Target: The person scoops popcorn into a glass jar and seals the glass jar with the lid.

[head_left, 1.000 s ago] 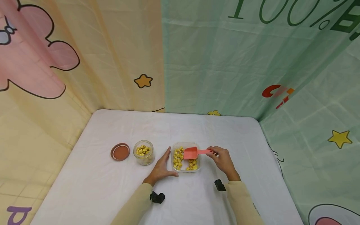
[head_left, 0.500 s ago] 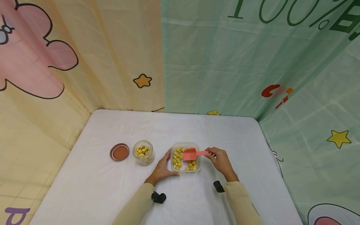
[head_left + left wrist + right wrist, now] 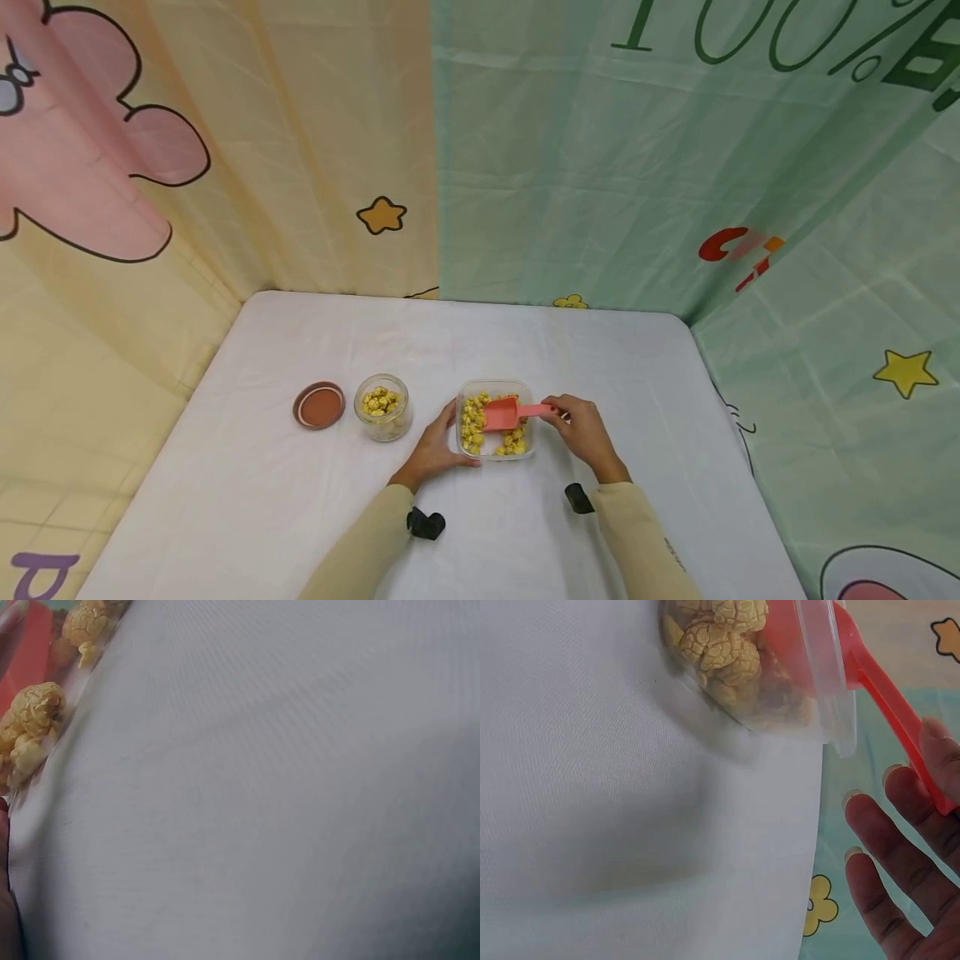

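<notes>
The right hand (image 3: 583, 433) pinches the red scoop (image 3: 510, 412) by its handle, the bowl at nine o'clock of its fingers inside the clear tub (image 3: 494, 420), whose left wall the open-fingered left hand (image 3: 433, 451) touches.
</notes>
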Available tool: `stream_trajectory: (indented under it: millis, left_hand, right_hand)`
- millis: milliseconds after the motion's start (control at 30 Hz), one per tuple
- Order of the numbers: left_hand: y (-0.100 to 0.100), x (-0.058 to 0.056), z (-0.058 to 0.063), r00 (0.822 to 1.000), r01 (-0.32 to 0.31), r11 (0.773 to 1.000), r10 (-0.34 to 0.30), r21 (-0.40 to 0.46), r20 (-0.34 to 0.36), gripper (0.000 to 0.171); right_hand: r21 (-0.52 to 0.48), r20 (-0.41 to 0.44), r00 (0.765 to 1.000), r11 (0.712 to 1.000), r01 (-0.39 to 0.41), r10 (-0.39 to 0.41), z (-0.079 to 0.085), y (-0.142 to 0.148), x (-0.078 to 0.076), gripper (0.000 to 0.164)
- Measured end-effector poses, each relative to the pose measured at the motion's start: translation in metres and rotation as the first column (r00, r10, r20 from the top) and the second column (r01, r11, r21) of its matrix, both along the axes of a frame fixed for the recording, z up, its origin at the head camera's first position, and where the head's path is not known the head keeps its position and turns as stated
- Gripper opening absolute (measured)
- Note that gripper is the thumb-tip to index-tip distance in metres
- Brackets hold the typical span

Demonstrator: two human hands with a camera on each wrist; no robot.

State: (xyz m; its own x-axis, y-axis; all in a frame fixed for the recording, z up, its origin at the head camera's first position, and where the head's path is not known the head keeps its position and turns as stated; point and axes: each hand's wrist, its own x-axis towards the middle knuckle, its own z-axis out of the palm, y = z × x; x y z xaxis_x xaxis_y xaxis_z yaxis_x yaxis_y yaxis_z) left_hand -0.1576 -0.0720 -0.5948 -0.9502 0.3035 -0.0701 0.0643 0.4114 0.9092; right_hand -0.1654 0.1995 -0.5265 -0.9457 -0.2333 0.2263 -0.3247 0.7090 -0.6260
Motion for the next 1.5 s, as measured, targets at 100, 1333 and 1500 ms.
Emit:
stream_trajectory:
  millis: [100,1333,1500]
  left_hand:
    - [0.0,0.0,0.0,1.0,-0.001,1.0,0.001,0.013,0.007,0.116]
    - [-0.001,0.001,-0.001,1.0,-0.013,1.0,0.012,0.02,0.014,0.115]
    - [-0.001,0.001,-0.003,1.0,-0.014,1.0,0.014,0.022,0.021,0.114]
  right_hand:
    - [-0.001,0.014,1.0,1.0,-0.004,0.004,-0.001,0.0,-0.001,0.013]
    - [-0.094,0.132,0.991,0.995,0.034,-0.021,-0.027,-0.013,-0.005,0.015]
    - [-0.158,0.124,0.992,0.987,0.033,-0.013,-0.032,-0.011,-0.006,0.017]
